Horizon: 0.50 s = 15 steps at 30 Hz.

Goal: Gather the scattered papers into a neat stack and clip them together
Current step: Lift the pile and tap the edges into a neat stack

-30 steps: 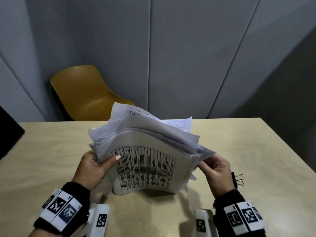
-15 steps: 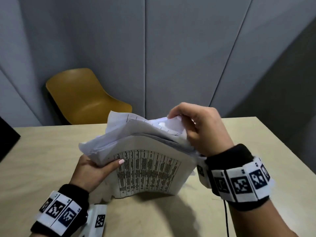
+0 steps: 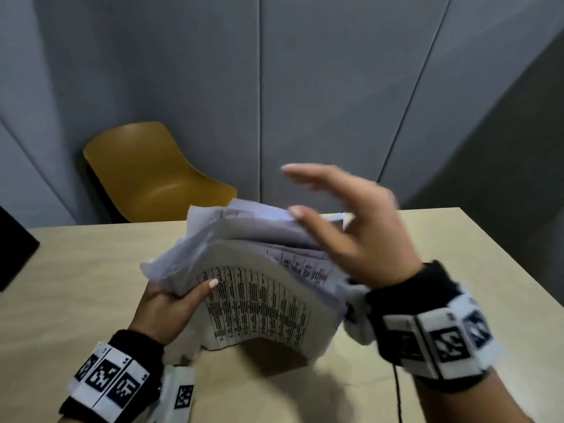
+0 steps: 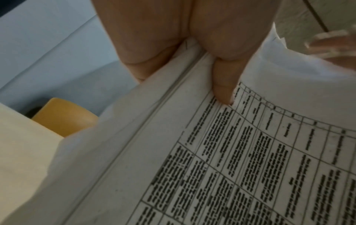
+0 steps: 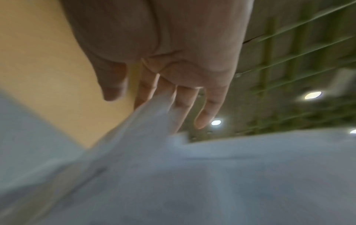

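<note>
Head view: the papers are gripped at one edge by the left hand, stood on the worktop. The right hand is spread flat above them. Squaring appears under way; tapping edges flush seems needed next, clipping afterwards.

White papers bear black printed tables; behind them, beyond the pale beige worktop, a mustard-yellow chair; grey wall.

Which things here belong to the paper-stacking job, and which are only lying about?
Job:
- paper stack, uneven, standing on the table
- left hand, gripping its edge
- right hand, fingers straight at its top

Lying about:
- yellow chair
- grey wall panels
</note>
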Each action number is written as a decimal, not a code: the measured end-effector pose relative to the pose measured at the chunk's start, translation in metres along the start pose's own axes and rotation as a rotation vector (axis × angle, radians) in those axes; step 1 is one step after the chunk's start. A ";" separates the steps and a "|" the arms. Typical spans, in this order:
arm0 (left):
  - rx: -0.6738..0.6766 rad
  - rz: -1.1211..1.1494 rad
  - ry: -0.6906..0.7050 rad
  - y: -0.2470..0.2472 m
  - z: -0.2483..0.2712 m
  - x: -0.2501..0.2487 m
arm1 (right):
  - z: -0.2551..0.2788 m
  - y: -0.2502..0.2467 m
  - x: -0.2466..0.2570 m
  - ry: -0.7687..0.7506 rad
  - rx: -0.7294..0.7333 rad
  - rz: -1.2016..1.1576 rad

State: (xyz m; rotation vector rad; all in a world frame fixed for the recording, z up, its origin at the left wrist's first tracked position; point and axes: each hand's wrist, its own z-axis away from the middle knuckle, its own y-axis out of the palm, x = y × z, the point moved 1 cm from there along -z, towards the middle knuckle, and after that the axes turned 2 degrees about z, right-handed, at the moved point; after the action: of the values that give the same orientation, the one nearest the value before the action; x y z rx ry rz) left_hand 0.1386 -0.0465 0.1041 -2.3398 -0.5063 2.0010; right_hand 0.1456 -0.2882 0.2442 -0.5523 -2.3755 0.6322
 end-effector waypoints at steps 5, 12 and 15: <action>-0.010 -0.021 -0.022 -0.005 -0.005 0.008 | 0.078 -0.007 -0.090 0.601 -0.224 -0.298; 0.024 0.017 -0.009 -0.003 -0.006 0.005 | 0.170 0.073 -0.148 0.916 0.203 0.041; 0.039 0.004 0.006 -0.001 -0.004 0.002 | 0.165 0.080 -0.160 0.883 0.121 0.099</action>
State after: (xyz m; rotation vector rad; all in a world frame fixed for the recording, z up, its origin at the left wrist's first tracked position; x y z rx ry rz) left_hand 0.1425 -0.0436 0.1030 -2.3258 -0.4589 1.9857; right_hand 0.1728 -0.3580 0.0123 -0.7128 -1.4806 0.4373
